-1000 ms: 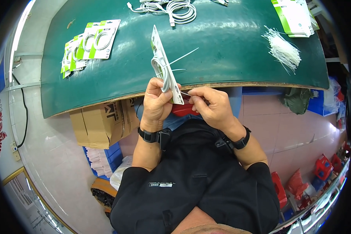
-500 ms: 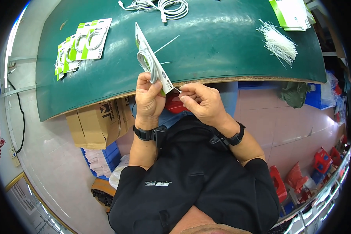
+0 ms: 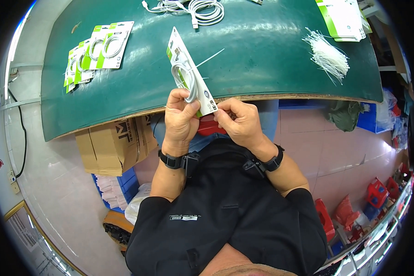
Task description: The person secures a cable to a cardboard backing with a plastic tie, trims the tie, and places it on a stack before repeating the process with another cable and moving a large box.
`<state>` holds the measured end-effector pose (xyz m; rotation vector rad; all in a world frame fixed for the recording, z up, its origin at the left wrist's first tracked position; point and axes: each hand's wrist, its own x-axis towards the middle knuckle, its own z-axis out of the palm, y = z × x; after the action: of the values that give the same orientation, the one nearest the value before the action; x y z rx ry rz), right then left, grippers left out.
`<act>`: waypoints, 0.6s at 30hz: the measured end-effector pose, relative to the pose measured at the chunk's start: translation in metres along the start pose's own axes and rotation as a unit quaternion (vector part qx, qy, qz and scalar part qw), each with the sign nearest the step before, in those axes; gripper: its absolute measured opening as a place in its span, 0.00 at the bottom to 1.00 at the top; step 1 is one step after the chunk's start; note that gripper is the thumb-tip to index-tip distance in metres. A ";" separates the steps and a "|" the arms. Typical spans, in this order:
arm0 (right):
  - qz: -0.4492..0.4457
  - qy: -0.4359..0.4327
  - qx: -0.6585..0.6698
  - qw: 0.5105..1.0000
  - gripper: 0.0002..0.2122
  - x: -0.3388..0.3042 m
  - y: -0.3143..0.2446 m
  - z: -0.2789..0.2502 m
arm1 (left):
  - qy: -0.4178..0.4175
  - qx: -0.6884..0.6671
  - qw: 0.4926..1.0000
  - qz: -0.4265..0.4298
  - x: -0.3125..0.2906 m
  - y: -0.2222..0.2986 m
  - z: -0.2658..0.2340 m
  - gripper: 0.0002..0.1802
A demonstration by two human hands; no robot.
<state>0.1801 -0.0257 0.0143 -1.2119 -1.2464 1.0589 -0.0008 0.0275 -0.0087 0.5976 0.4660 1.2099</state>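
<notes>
The person's left hand [image 3: 181,117] rises from below, bent upward at the wrist, thumb and fingers closed on the lower part of a white-and-green cardboard card [image 3: 201,85] with a coiled pale grey cable [image 3: 191,87] on its face. The card tilts, its top leaning left above these fingers, and a thin white plastic tie [image 3: 211,56] juts out behind it to the right. The right hand [image 3: 239,122] comes in palm inward, thumb and forefinger narrowed at the card's lower right corner; what they pinch cannot be told.

Well left of the left fingers, overlapping cable-bearing cards [image 3: 94,53] lie on the green tabletop [image 3: 262,60]. Its worn brown front edge [image 3: 290,96] runs close by both hands' fingers. Beyond them lie loose pale grey cables [image 3: 204,14]. To the right, green surface stretches between the right fingers and a heap of thin white plastic ties [image 3: 329,56], with stacked white-and-green cards [image 3: 347,23] farther off.
</notes>
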 end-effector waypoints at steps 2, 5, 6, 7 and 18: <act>0.014 0.002 0.012 1.000 0.03 0.000 0.002 0.000 | 0.009 0.001 1.000 -0.002 0.000 0.000 0.003 0.16; 0.016 0.000 0.013 1.000 0.03 -0.002 0.007 -0.001 | 0.019 0.009 1.000 0.001 0.001 -0.001 0.003 0.16; 0.018 0.001 0.014 1.000 0.03 -0.002 0.007 -0.001 | 0.023 0.017 1.000 0.001 0.001 -0.001 0.003 0.16; 0.017 -0.002 0.012 1.000 0.03 -0.002 0.008 -0.001 | 0.027 0.025 0.999 0.002 0.001 -0.002 0.003 0.16; -0.144 0.079 -0.144 0.976 0.06 0.024 -0.032 -0.030 | 0.006 0.441 0.893 0.092 -0.001 0.010 0.011 0.14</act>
<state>0.2093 -0.0069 0.0505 -1.2581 -1.4322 0.5732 -0.0017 0.0267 0.0060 1.4352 1.0033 1.1412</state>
